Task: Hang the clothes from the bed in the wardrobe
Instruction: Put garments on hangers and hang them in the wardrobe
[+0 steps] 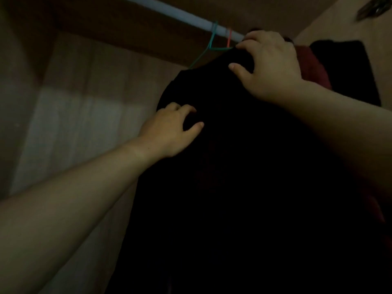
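Hanging inside the wardrobe, the black garment sat high under the rail, towards the rail's right end. The right hand lay over its top, fingers curled down onto the cloth and thumb braced against it, so that grip was closed on the garment's top. The left hand was lower on the shoulder, its fingers and thumb curled in and apparently pinching a fold of the cloth.

The main risk seemed to be the cloth sliding off its hanger. A green hanger showed bare wire to the left of the garment, and an orange hook sat just beside it on the rail. The dim light hid which hanger carried the garment and how squarely. A tug from the lower hand could have pulled a shoulder off the wire, or tipped the hook off the rail if it was not seated.

The wardrobe also held a red garment and another dark garment just behind the right hand, close enough for cloth or hooks to tangle.
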`<state>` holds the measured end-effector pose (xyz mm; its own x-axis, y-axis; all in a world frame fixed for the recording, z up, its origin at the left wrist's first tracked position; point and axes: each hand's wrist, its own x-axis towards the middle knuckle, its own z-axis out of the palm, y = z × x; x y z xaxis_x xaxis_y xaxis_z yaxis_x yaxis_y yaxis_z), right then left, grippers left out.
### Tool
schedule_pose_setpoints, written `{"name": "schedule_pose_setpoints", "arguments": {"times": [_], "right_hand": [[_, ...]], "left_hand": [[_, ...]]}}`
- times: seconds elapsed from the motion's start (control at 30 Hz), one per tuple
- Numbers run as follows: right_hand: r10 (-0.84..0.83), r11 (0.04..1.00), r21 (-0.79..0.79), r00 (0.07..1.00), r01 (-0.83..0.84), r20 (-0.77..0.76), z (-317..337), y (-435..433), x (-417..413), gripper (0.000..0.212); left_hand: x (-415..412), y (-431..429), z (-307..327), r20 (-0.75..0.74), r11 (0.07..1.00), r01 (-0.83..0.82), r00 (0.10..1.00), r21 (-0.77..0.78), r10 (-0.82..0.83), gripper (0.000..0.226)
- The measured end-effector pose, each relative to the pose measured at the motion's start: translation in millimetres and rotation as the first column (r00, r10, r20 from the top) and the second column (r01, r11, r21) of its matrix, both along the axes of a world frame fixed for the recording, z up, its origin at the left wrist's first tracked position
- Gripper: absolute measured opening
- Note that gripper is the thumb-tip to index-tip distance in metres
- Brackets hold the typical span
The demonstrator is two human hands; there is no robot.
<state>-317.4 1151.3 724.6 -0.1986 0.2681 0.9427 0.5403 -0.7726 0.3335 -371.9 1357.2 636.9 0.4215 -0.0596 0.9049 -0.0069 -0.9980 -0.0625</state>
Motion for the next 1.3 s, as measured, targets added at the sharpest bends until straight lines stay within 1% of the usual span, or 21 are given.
{"name": "schedule_pose_setpoints", "arguments": {"times": [0.1, 0.2, 0.3, 0.37, 0.47, 0.57, 0.7, 0.8, 0.9, 1.03, 1.1, 1.2, 1.3], "right_hand": [[-0.162, 0.986, 0.022, 0.986, 0.162, -0.034, 38.3, 6.0, 6.4, 0.053], [-0.253, 0.967, -0.005, 0.957, 0.255, -0.138, 65.7, 11.1, 14.2, 0.051], [-0.340, 0.940, -0.059, 0.927, 0.335, -0.160, 81.1, 14.9, 22.0, 0.048], [-0.373, 0.927, -0.114, 0.908, 0.357, -0.193, 88.4, 15.0, 25.2, 0.044], [-0.311, 0.948, -0.159, 0.904, 0.275, -0.294, 98.0, 13.5, 29.9, 0.040], [-0.222, 0.974, -0.124, 0.921, 0.191, -0.321, 103.7, 14.3, 40.3, 0.039], [-0.062, 0.998, -0.040, 0.950, 0.053, -0.306, 103.8, 12.5, 54.4, 0.030], [0.061, 0.998, 0.018, 0.948, -0.058, -0.311, 104.7, 11.7, 59.1, 0.024], [0.113, 0.993, 0.073, 0.945, -0.095, -0.307, 110.5, 11.7, 57.9, 0.023], [0.165, 0.980, 0.157, 0.943, -0.124, -0.289, 120.9, 3.6, 46.0, 0.022], [0.183, 0.974, 0.175, 0.952, -0.142, -0.245, 117.9, 2.5, 42.7, 0.022], [0.196, 0.968, 0.195, 0.964, -0.160, -0.182, 102.9, -1.1, 42.2, 0.023], [0.230, 0.967, 0.159, 0.947, -0.197, -0.225, 73.6, -7.8, 44.2, 0.023]], "left_hand": [[25.1, 12.3, 24.6, -0.005, 0.997, 0.073, 0.997, -0.017, -0.073, 0.060], [47.6, 20.3, 39.5, 0.036, 0.987, 0.154, 0.988, -0.053, -0.153, 0.056], [63.9, 26.3, 42.4, 0.049, 0.961, 0.245, 0.969, -0.131, -0.241, 0.058], [73.7, 30.0, 39.6, 0.044, 0.945, 0.282, 0.960, -0.169, -0.278, 0.060], [89.5, 34.4, 35.7, 0.067, 0.939, 0.299, 0.954, -0.170, -0.291, 0.062], [95.8, 38.3, 35.1, 0.119, 0.934, 0.322, 0.945, -0.155, -0.306, 0.060], [99.5, 40.3, 34.5, 0.155, 0.948, 0.285, 0.952, -0.138, -0.264, 0.059], [99.2, 38.6, 37.8, 0.138, 0.945, 0.297, 0.950, -0.137, -0.278, 0.057], [95.5, 37.0, 47.2, 0.123, 0.941, 0.312, 0.947, -0.134, -0.296, 0.058], [86.4, 33.1, 68.4, 0.160, 0.952, 0.286, 0.950, -0.105, -0.268, 0.057], [78.1, 32.0, 74.9, 0.192, 0.957, 0.275, 0.948, -0.095, -0.253, 0.056], [64.8, 29.0, 69.6, 0.278, 0.979, 0.194, 0.946, -0.064, -0.169, 0.054], [48.0, 25.6, 54.2, 0.410, 0.998, 0.056, 0.911, 0.001, -0.051, 0.063]]}}
